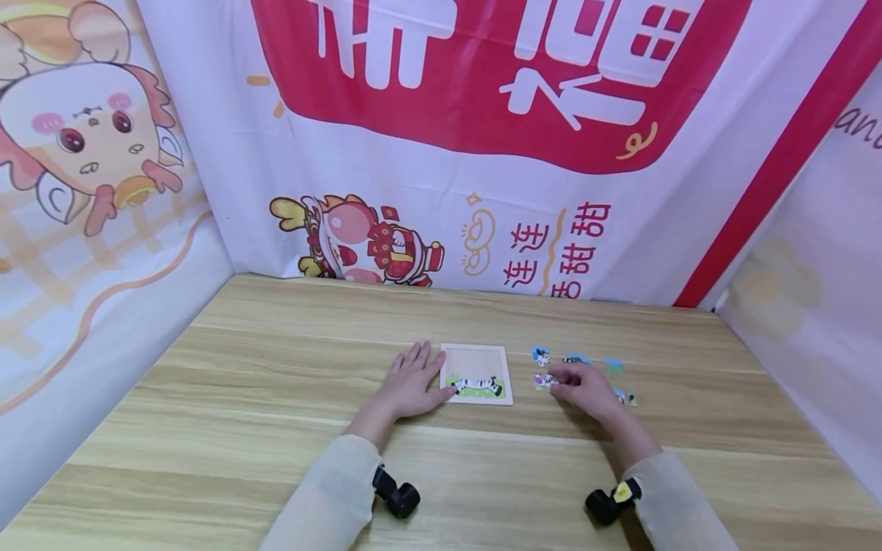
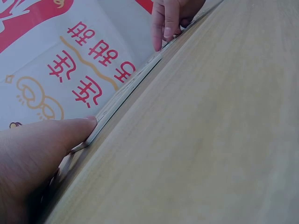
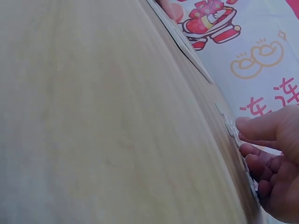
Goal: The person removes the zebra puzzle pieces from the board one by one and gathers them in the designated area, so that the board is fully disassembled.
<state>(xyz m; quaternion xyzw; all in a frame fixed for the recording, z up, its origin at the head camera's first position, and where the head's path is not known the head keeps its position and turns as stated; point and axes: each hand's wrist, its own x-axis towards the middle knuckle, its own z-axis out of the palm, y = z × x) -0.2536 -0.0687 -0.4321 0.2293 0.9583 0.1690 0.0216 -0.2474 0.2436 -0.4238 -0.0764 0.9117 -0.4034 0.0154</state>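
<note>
A square wooden puzzle tray (image 1: 475,348) lies on the table, its lower strip filled with zebra and grass pieces (image 1: 475,386). Spread out flat at its left side is my left hand (image 1: 412,385); the thumb rests on the tray's edge, as the left wrist view also shows. To the right of the tray, my right hand (image 1: 582,389) pinches a puzzle piece (image 1: 540,379) with purple and black-and-white print, low at the tabletop. Its other fingers are curled in the right wrist view, where the piece (image 3: 230,127) appears edge-on and partly covered by the fingertips.
Loose puzzle pieces lie around my right hand: a blue-and-white one (image 1: 540,356), another (image 1: 576,358) behind the fingers, a green-blue one (image 1: 613,366) and one (image 1: 625,396) beside the wrist. Printed cloth (image 1: 448,161) hangs along the table's far edge (image 1: 482,291).
</note>
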